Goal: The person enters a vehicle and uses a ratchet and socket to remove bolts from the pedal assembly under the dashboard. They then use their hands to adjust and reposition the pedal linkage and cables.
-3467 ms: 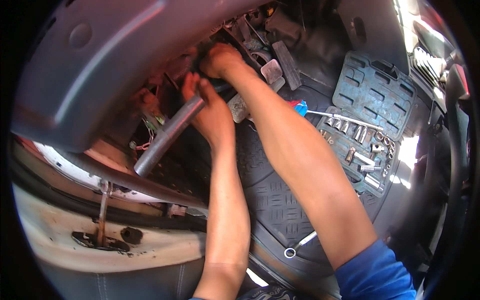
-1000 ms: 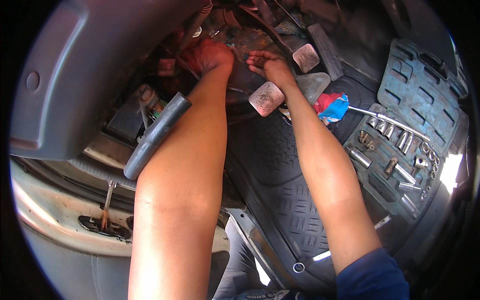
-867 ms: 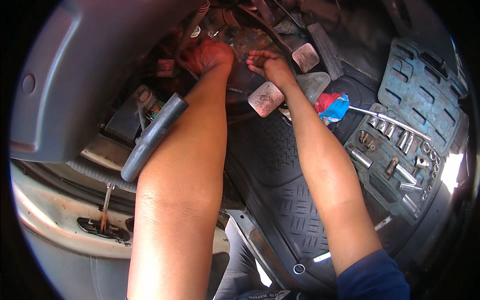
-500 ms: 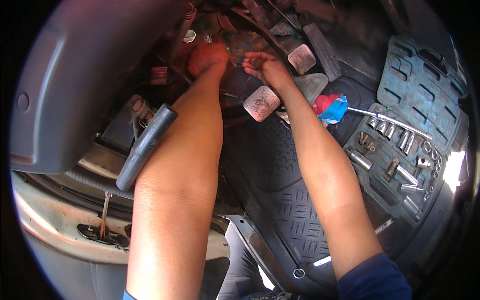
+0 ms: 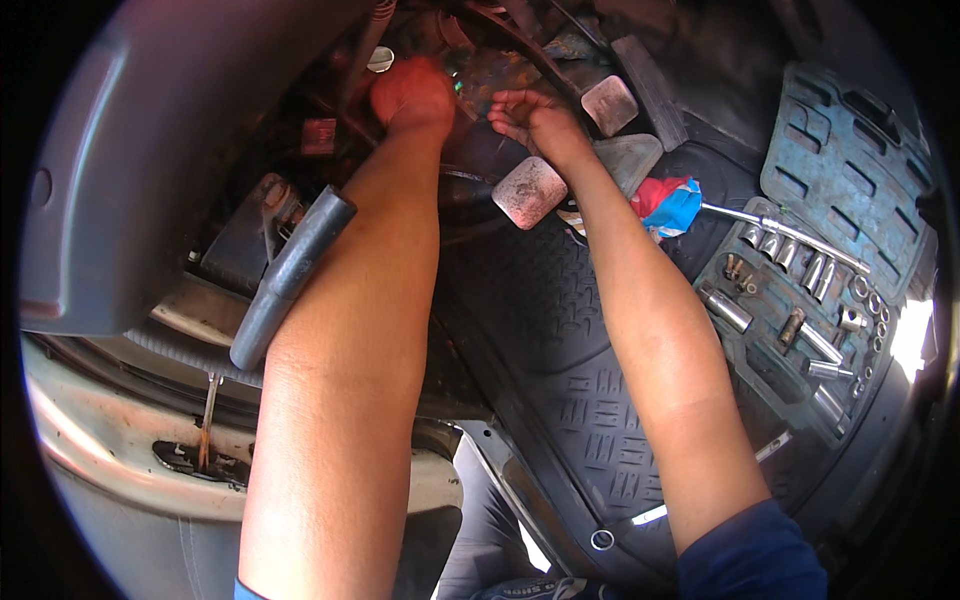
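Up in the dark footwell of a vehicle, under reddish light, my left hand [image 5: 413, 93] is closed in a fist. Its fingers face away from view, so whatever they grip is hidden. To its right is my right hand [image 5: 538, 121], half curled, with fingers and thumb apart and nothing visible between them. Just below that hand stands a worn pedal pad [image 5: 530, 193]; a second pedal pad [image 5: 609, 105] is to its right. A small round metallic piece [image 5: 381, 59] shows beside my left fist. Against my left forearm lies a dark grey tube-shaped bar [image 5: 293, 277].
At right a socket set case [image 5: 770, 325] lies open, its lid [image 5: 845, 165] behind. A long ratchet extension [image 5: 790, 238] crosses it near a red and blue wrapper [image 5: 668, 206]. A wrench [image 5: 650, 516] and metal ring [image 5: 601, 540] rest on the rubber mat [image 5: 600, 430].
The whole view has shifted slightly. My left fist has moved a little up among the parts; my right hand keeps its half-curled shape near the pedal.
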Motion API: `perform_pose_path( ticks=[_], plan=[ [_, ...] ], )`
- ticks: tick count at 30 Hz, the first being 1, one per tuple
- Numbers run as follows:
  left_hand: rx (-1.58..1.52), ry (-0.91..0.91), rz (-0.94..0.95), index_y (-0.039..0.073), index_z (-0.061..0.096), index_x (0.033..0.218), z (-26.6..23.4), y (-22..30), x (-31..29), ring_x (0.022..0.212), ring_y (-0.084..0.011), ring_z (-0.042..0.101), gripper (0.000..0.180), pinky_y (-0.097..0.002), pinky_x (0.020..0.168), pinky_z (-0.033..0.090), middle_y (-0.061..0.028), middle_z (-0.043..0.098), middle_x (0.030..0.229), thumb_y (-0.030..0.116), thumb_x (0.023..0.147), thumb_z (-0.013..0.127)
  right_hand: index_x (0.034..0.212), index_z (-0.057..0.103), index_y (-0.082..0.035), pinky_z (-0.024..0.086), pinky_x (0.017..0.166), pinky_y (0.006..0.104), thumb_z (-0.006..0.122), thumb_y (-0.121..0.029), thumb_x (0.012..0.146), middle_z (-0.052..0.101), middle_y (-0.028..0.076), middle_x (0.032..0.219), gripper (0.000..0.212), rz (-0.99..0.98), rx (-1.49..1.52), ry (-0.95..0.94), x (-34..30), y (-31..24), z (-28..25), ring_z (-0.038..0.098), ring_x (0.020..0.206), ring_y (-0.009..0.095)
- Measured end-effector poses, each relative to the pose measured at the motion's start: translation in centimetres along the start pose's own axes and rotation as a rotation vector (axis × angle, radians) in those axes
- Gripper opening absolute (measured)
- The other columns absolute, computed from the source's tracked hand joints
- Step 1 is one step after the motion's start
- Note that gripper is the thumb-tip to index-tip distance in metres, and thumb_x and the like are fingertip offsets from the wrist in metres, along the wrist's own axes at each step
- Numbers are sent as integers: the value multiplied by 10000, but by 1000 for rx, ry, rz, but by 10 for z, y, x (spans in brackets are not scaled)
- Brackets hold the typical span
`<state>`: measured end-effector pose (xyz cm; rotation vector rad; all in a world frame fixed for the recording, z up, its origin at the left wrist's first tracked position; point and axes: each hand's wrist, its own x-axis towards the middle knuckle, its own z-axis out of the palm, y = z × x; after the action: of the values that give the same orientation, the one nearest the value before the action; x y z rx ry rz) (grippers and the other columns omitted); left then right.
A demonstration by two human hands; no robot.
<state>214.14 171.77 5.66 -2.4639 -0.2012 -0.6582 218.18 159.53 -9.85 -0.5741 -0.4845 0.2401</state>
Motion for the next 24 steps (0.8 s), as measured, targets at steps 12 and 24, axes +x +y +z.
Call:
perform_pose_path(
  ticks=[12, 24],
  plan=[
    [-307, -152, -68, 70, 736, 1159, 97, -16, 62, 1098, -351, 702, 472, -466, 876, 565, -190, 716, 1188, 448, 974, 524, 1247, 613, 43, 570, 1006, 358, 440, 29, 1030, 671, 153, 1193, 278, 21, -28, 19, -9, -6, 4, 673, 1115, 231],
    [70, -367, 57, 86, 740, 1217, 18, 5, 4, 1221, -315, 675, 380, -435, 962, 565, -149, 694, 1323, 326, 982, 563, 1209, 631, 52, 606, 960, 353, 341, 145, 892, 671, 180, 1165, 440, 41, 20, 58, -10, -14, 10, 690, 1074, 245]
  ],
)
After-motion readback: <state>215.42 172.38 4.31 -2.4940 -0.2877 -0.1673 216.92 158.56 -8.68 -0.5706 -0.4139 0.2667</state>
